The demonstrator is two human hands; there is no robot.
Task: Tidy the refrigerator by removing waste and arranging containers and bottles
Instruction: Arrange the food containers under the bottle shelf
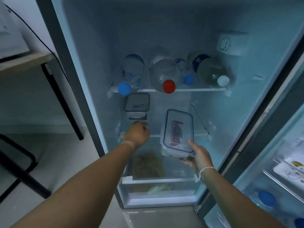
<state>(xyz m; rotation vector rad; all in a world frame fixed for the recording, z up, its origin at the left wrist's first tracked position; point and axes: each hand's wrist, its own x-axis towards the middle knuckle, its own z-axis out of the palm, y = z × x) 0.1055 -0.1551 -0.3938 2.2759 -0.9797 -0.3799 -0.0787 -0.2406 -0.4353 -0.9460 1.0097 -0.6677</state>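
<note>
Head view. The refrigerator (pixel 79 66) stands open; its interior walls are smooth, pale plastic.

Upper shelf (pixel 197 90): a clear pane with a white front trim. Four transparent plastic bottles lie on their sides, caps toward the viewer:
- blue-capped bottle (pixel 131 71), far left, ribbed body;
- red-capped bottle (pixel 162 69), beside it, large and smooth;
- small blue-capped bottle (pixel 185 69), wedged between the red-capped bottle and the last one;
- white-capped bottle (pixel 212 69), far right, with a dark blue label band.

Middle shelf: a rectangular clear container with a dark-rimmed clip lid (pixel 136 102) sits at the left, latch tab facing forward.

Left hand (pixel 137 133): reaches into the middle shelf just below that container. The fingers are curled, knuckles up. Whether they touch or hold anything cannot be told.

Right hand (pixel 198 155): grips the near end of a second rectangular container (pixel 178 132), thumb on the lid, fingers underneath. This container is clear plastic with a blue-sealed snap lid and rounded corners; a red packet shows through the lid. It is held tilted, above the front of the middle shelf on the right side. A white band circles the right wrist.

Lower compartment: a transparent crisper drawer (pixel 158 190) holds greenish, soft-looking contents, too blurred to identify.

Door rack (pixel 283 183), right: another blue-capped bottle (pixel 266 198) stands in it.
</note>
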